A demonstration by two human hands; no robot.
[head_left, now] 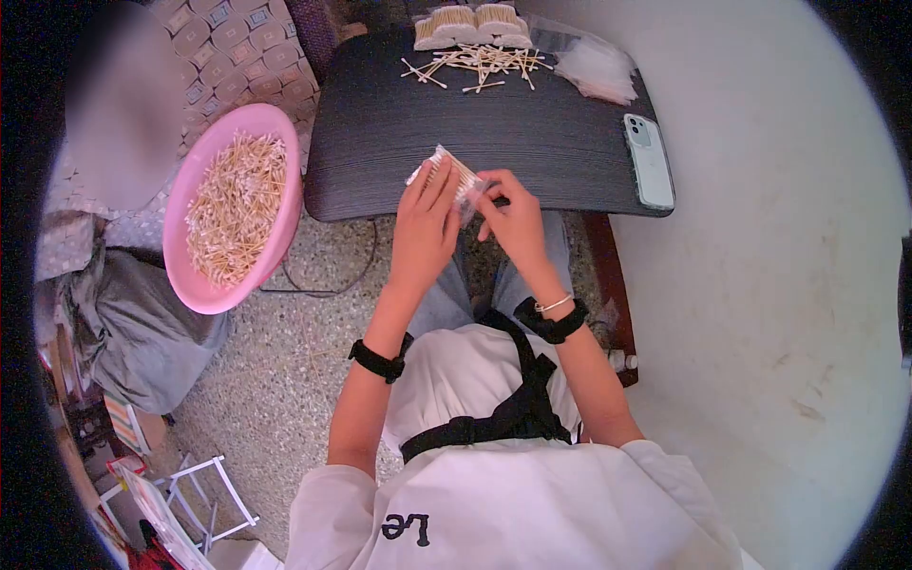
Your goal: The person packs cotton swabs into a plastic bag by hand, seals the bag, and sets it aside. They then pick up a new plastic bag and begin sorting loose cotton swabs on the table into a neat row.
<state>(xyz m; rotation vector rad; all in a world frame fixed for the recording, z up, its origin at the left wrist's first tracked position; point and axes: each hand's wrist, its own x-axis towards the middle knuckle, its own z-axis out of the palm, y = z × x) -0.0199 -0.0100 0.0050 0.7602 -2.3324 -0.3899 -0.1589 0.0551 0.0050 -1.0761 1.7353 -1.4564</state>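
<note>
A bundle of cotton swabs, partly wrapped in a clear plastic bag, is held between my hands over the near edge of the black table. My left hand lies along the bundle's left side, its fingers closed against the swabs. At the bag's right end, my right hand pinches the plastic with bent fingers. Parts of the bundle are hidden beneath the left fingers. Loose cotton swabs are scattered on the far part of the table, in front of several packed swab bundles.
The black table carries clear plastic bags at its far right and a phone at its right edge. A pink basin full of cotton swabs stands to the left. A pale wall rises on the right.
</note>
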